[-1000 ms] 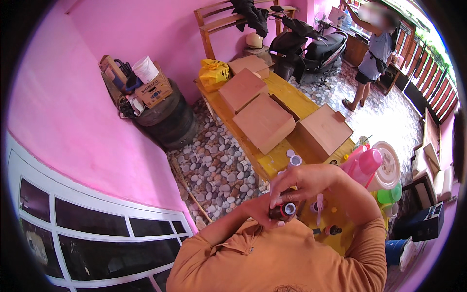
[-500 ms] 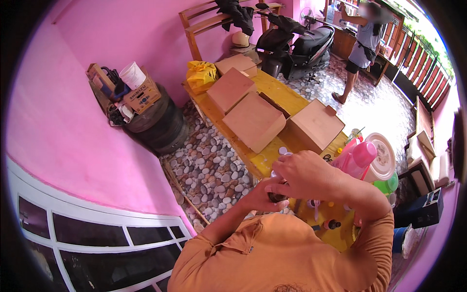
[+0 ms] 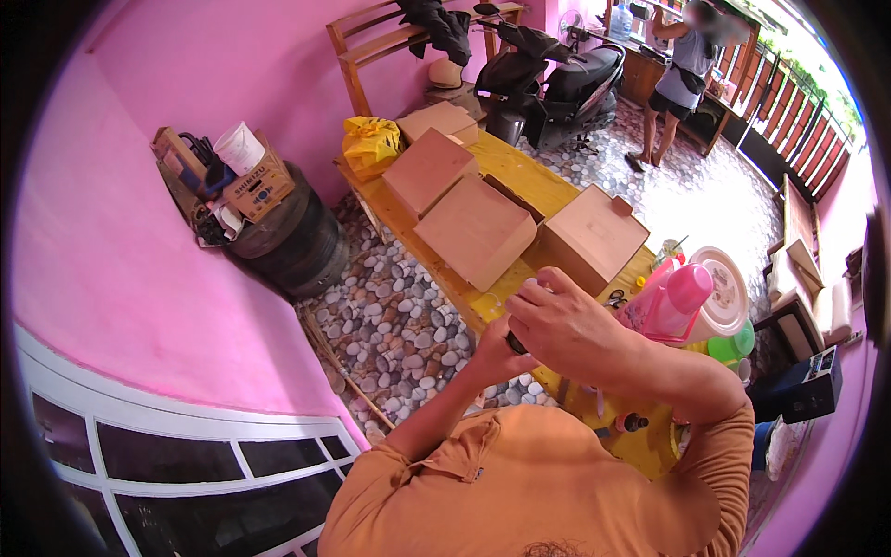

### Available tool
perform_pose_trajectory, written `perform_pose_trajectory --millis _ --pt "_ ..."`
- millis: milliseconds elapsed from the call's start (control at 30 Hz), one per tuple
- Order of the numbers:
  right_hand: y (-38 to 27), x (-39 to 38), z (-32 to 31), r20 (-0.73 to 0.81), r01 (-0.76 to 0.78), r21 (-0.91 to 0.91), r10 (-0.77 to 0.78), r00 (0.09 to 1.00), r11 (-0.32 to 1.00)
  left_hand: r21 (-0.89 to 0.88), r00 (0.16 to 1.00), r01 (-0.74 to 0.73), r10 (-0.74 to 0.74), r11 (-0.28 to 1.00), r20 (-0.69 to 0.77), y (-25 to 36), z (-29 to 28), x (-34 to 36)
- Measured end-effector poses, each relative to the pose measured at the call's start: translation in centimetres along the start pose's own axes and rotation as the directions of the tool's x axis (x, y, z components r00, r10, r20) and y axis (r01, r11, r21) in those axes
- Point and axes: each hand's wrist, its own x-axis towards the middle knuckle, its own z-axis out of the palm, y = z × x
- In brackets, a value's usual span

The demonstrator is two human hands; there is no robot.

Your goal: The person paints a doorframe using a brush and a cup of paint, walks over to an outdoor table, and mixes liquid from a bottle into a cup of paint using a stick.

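Note:
My left hand (image 3: 497,348) is closed round a small dark bottle (image 3: 515,343), mostly hidden. My right hand (image 3: 552,316) is cupped over the bottle's top with curled fingers; what they grip is hidden. Both are above the near part of the yellow table (image 3: 667,442), where a small dark bottle (image 3: 631,421) stands. Right of my hands are a pink jug (image 3: 685,290), a lidded cream tub (image 3: 722,306), green containers (image 3: 731,343) and scissors (image 3: 614,299). Several brown cardboard boxes (image 3: 473,232) lie farther along the table beside a yellow bag (image 3: 371,144).
A black scooter (image 3: 580,79) and another person (image 3: 685,65) at a counter are at the back. Stacked tyres (image 3: 292,241) carry boxes at left, by a pink wall and white-framed window (image 3: 218,492). Cushioned furniture (image 3: 798,288) and a dark box (image 3: 798,395) are at right.
My hands have moved upward in view, the right one turning over the bottle and covering its top, which showed a second ago. The other person has lowered a raised arm and shifted slightly.

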Motion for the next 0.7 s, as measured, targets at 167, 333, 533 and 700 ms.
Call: perform_pose_trajectory --millis 167,333,533,700 --pt "1.8 -0.5 1.6 -0.114 0.15 -0.242 -0.182 0.977 0.959 0.041 0.969 0.226 -0.22 0.973 -0.112 2.0 -0.4 1.0" --pt "2.6 -2.3 4.7 -0.347 0.161 -0.28 -0.256 0.902 0.946 0.18 0.981 0.153 -0.127 0.972 -0.149 3.6 -0.4 2.0" --pt "1.5 -2.8 7.1 -0.581 -0.052 0.116 0.11 0.806 0.992 0.14 0.966 0.147 -0.112 0.979 -0.231 3.1 -0.9 2.6" --pt "-0.2 -1.2 8.5 -0.561 -0.139 0.584 0.521 0.644 0.8 0.147 0.963 0.19 -0.154 0.971 -0.222 5.1 -1.1 3.3"
